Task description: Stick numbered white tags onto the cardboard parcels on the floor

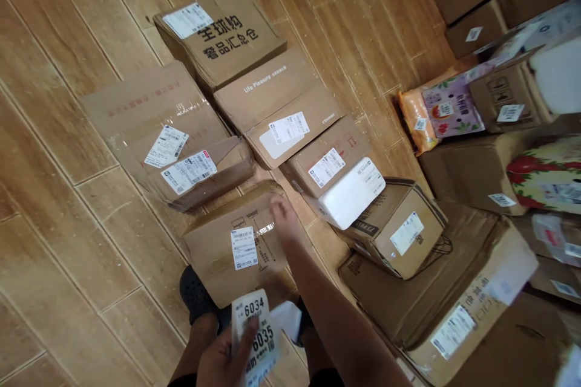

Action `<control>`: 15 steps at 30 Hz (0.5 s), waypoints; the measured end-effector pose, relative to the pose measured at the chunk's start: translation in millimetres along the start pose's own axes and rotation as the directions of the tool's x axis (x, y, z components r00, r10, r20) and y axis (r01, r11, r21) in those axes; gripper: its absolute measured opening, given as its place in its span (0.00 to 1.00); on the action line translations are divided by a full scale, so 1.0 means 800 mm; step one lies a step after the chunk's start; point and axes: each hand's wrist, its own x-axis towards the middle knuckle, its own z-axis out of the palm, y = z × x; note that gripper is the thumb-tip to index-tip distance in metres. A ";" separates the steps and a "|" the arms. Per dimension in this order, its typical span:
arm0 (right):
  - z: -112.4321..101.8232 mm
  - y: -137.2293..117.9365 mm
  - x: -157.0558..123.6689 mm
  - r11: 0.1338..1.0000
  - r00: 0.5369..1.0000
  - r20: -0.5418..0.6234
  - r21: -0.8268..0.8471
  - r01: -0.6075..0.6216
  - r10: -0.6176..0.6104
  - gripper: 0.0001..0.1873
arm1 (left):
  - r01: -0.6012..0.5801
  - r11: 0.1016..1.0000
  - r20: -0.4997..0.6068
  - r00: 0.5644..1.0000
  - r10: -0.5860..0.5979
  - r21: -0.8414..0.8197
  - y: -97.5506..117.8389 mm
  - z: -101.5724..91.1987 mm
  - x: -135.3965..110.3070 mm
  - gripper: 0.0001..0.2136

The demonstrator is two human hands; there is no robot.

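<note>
My left hand (pixel 227 357) is closed on a strip of printed number labels (pixel 255 338), the thumb lying over it; 6034 and 6035 are readable. A loose white end of the strip curls to the right. Directly ahead, at my feet, a brown cardboard box (pixel 222 211) carries a white shipping label (pixel 244 248) and clear tape. My right hand (pixel 284 217) is over the right end of this box, slightly blurred, its fingers curled in. Whether it grips the box or something small cannot be made out.
Beyond lie a wide taped carton (pixel 158 103), a carton with large black characters (pixel 236 30) and a "Life Pleasure" box (pixel 276 97). Rightward are a white foam box (pixel 351 193), an open-flapped carton (pixel 403 230) and stacked parcels (pixel 472 169). Wooden-look flooring (pixel 59 133) surrounds them.
</note>
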 end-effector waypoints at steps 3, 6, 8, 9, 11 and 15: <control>-0.043 -0.009 -0.080 0.988 0.693 0.704 0.120 0.099 -0.155 0.17 | -0.066 0.997 -0.057 0.996 0.064 -0.043 0.009 -0.008 0.009 0.29; -0.083 -0.015 -0.126 0.985 0.626 0.769 0.030 0.172 -0.133 0.09 | -0.169 0.982 -0.044 0.985 0.166 -0.079 0.013 -0.008 0.014 0.29; -0.096 -0.017 -0.135 0.990 0.674 0.733 -0.010 0.139 -0.087 0.05 | -0.188 0.979 -0.042 0.982 0.185 -0.076 0.015 -0.006 0.015 0.29; -0.099 -0.017 -0.136 0.993 0.679 0.730 -0.002 0.118 -0.079 0.05 | -0.181 0.981 -0.055 0.983 0.177 -0.070 0.016 -0.005 0.015 0.29; -0.097 -0.016 -0.134 0.997 0.689 0.721 0.023 0.079 -0.071 0.07 | -0.161 0.985 -0.099 0.983 0.155 -0.054 0.018 -0.004 0.015 0.30; -0.081 -0.016 -0.136 0.988 0.665 0.747 0.094 -0.125 0.013 0.14 | -0.138 0.990 -0.146 0.980 0.132 -0.034 0.022 -0.008 0.013 0.30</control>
